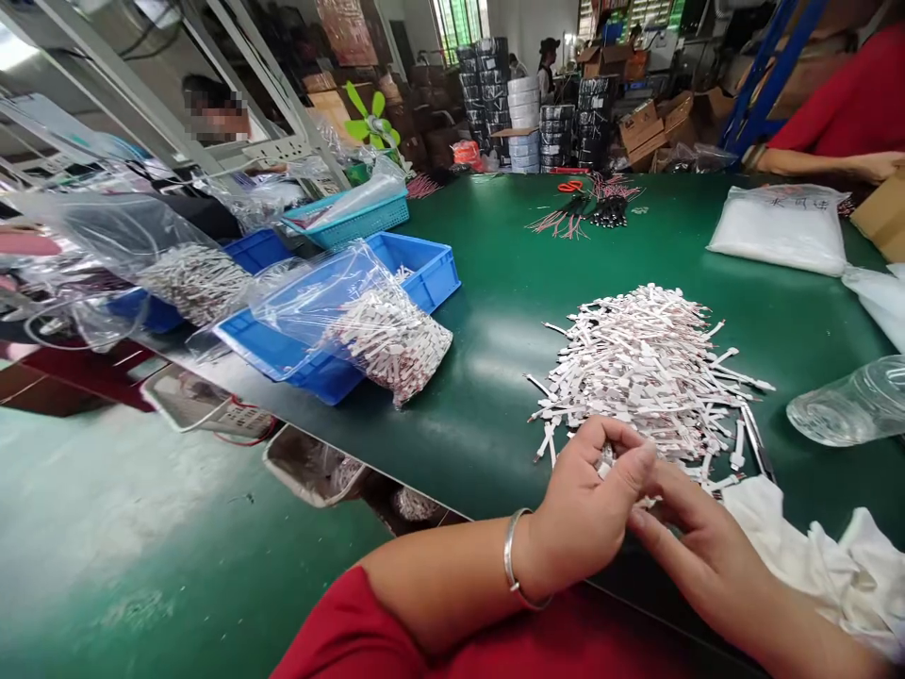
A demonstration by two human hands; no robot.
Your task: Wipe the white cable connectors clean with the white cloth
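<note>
A heap of short white connector leads point(636, 368) with reddish wire ends lies on the green tabletop in front of me. My left hand point(584, 500), with a silver bracelet on the wrist, is closed at the near edge of the heap. A bit of white lead shows inside its curled fingers. Against its fingertips rests my right hand point(699, 538), thumb and fingers drawn together; whatever it pinches is hidden. A slim dark pen-like tool point(756, 438) lies right of the heap. Crumpled white cloth point(806, 538) sits beside my right forearm.
On the left, a clear bag of white leads point(396, 344) leans over a blue bin point(431, 273). A clear bottle point(848, 405) lies at right, below a white plastic packet point(778, 226). Red scissors point(576, 187) and wires lie farther back. A co-worker's red sleeve point(841, 104) is at upper right.
</note>
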